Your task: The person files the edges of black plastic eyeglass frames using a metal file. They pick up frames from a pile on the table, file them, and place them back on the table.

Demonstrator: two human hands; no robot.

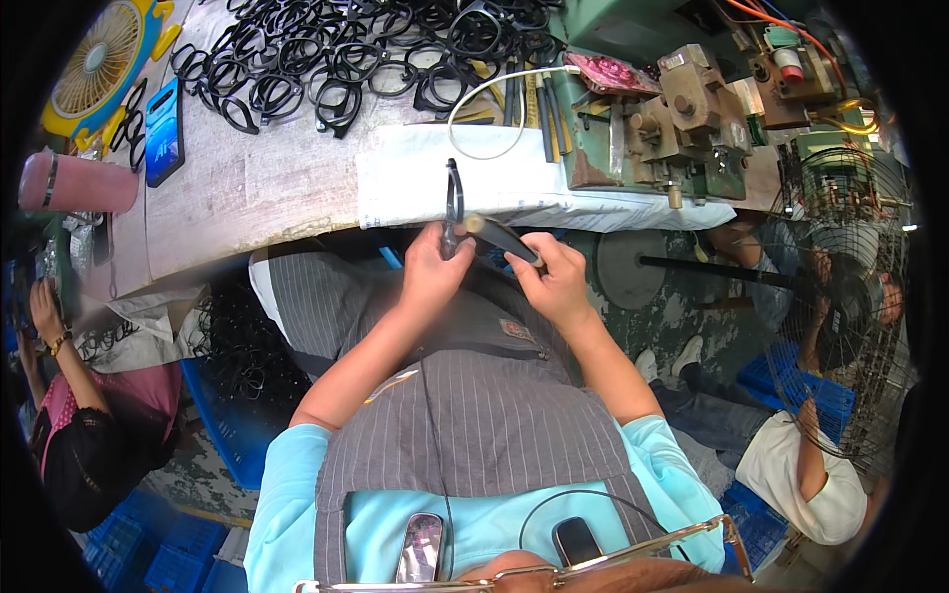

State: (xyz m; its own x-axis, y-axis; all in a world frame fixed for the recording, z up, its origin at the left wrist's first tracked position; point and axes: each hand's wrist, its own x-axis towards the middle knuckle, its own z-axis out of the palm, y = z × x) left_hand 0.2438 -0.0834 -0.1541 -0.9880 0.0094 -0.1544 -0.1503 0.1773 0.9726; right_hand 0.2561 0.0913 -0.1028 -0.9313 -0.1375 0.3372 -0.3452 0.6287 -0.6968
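My left hand (432, 272) is closed on a black eyeglass frame (455, 190), seen nearly edge-on in front of the table's edge. In my right hand (556, 282) is a dark bar-shaped tool (509, 242) with a pale, roundish end. That end lies close beside the frame, near my left fingertips; whether they touch I cannot tell. The tool looks slightly blurred, and its exact kind is not clear. Beyond both hands a white cloth (400, 178) covers the front of the table.
A heap of black eyeglass frames (297, 59) lies at the back. Flat strips (546, 119) and a white cable (452, 124) are beside a green machine (682, 109). Leftward are a blue phone (165, 133), a pink container (84, 183) and a fan (94, 54). Co-workers sit both sides.
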